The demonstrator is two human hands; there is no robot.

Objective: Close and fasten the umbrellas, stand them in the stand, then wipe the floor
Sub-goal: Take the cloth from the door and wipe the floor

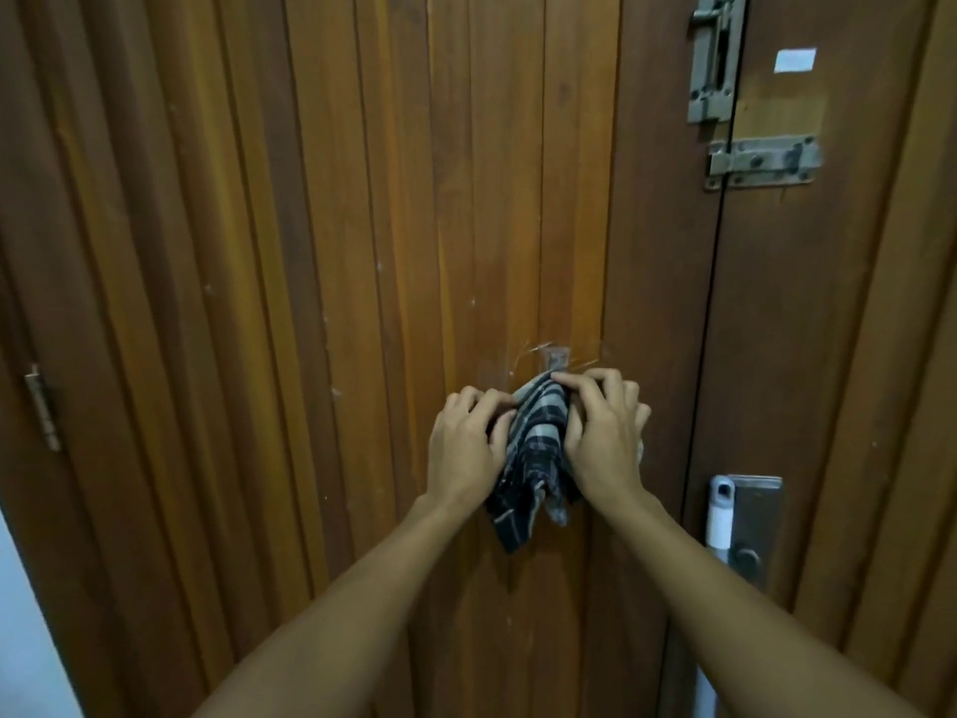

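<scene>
With both hands, left hand point(466, 448) and right hand point(603, 437), we hold the checked cloth point(533, 458) at the small hook point(558, 359) on the wooden door point(362, 251); the fingers curl around its top. We should lift the cloth gently, so the hook does not tear it.

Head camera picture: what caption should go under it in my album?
Both hands, left hand and right hand, hold a checked cloth against a small hook on a wooden door.
</scene>
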